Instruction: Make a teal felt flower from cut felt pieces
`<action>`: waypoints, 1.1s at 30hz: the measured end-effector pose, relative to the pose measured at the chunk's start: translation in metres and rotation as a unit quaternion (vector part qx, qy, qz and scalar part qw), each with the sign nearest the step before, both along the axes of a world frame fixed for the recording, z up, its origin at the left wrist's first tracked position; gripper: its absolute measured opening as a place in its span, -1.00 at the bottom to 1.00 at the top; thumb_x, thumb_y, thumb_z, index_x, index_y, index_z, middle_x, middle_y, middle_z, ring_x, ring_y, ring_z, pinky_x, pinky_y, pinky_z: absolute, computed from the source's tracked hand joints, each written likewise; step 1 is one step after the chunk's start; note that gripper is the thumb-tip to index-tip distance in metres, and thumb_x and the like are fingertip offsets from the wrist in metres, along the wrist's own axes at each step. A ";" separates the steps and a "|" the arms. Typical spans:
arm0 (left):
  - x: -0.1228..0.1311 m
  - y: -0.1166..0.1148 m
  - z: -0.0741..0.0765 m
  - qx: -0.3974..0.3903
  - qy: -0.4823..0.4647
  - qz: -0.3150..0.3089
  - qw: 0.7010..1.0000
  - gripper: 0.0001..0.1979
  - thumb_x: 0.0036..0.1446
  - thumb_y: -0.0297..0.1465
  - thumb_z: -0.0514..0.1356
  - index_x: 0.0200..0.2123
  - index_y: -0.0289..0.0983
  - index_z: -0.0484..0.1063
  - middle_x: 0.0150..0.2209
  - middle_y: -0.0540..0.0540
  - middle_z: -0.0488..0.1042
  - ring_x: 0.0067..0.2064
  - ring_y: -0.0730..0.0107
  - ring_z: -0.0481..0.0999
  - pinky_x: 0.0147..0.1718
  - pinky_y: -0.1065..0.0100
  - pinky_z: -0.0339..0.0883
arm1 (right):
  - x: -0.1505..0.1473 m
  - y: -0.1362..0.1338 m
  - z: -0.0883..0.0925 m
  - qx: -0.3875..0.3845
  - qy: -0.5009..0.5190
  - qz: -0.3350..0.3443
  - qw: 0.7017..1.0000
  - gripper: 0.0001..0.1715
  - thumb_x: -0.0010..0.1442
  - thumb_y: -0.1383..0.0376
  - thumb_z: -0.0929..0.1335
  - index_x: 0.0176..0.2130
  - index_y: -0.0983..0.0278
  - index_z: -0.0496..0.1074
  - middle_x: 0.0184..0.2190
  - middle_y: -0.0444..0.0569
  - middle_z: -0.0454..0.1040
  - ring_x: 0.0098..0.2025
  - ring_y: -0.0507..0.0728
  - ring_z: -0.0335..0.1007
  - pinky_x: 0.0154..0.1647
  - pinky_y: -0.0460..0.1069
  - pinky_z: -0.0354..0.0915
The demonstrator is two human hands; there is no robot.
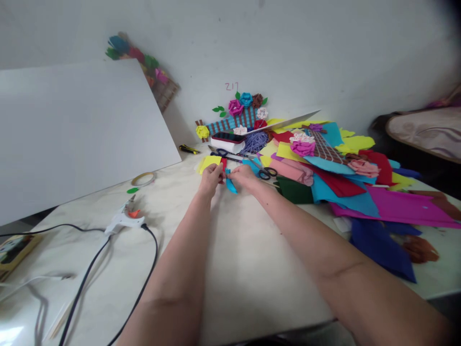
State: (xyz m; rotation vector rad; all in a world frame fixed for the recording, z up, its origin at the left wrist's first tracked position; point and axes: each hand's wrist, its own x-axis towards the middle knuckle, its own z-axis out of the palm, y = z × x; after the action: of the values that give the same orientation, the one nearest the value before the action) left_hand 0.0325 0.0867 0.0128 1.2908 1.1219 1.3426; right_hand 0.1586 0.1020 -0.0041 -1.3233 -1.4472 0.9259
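Blue paper strip [231, 186]: far-middle of tabletop [248, 269]. Right hand [244, 175] appears to pinch its upper end; left hand [212, 178] adjacent, grip undetermined. Light fingertip pressure should limit creasing.

Craft workspace, seemingly: glue gun [124, 220]

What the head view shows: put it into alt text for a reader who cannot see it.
A person's left hand and right hand come close together at a small bright blue piece over a pale table. At right lie colorful sheets and handmade flowers; at left, a white glue gun and large white board.
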 end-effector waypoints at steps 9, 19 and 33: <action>-0.009 0.007 -0.008 0.036 0.164 -0.015 0.986 -0.71 -0.12 -0.24 0.30 -0.66 -0.28 0.33 -0.67 0.02 0.27 -0.61 0.53 0.22 -0.60 0.47 0.15 | 0.002 -0.002 -0.001 -0.038 -0.205 -0.024 0.978 -0.77 -0.15 0.26 0.42 -0.70 0.27 0.36 -0.73 -0.15 0.26 -0.59 0.02 0.18 -0.52 -0.06 0.02; -0.011 0.007 -0.012 0.077 0.166 -0.056 0.982 -0.70 -0.13 -0.34 0.30 -0.75 -0.29 0.30 -0.36 -0.09 0.43 -0.39 0.50 0.39 -0.43 0.49 0.27 | 0.000 0.001 -0.014 0.043 -0.237 -0.006 0.971 -0.84 -0.11 0.22 0.41 -0.48 0.26 0.53 -0.51 -0.06 0.49 -0.44 0.07 0.33 -0.47 -0.08 0.09; -0.009 0.007 -0.017 0.033 0.161 -0.048 0.985 -0.67 -0.02 -0.15 0.22 -0.58 -0.29 0.33 -0.68 0.04 0.26 -0.64 0.54 0.25 -0.64 0.48 0.10 | 0.008 0.002 -0.015 0.064 -0.188 0.082 0.977 -0.85 -0.13 0.25 0.42 -0.57 0.30 0.53 -0.65 -0.17 0.41 -0.54 -0.01 0.26 -0.50 -0.11 0.08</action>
State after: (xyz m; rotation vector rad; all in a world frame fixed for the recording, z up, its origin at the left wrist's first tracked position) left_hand 0.0230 0.0941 -0.0047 1.6327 1.2214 1.1333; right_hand 0.1664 0.1036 -0.0187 -1.3467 -1.8983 0.6944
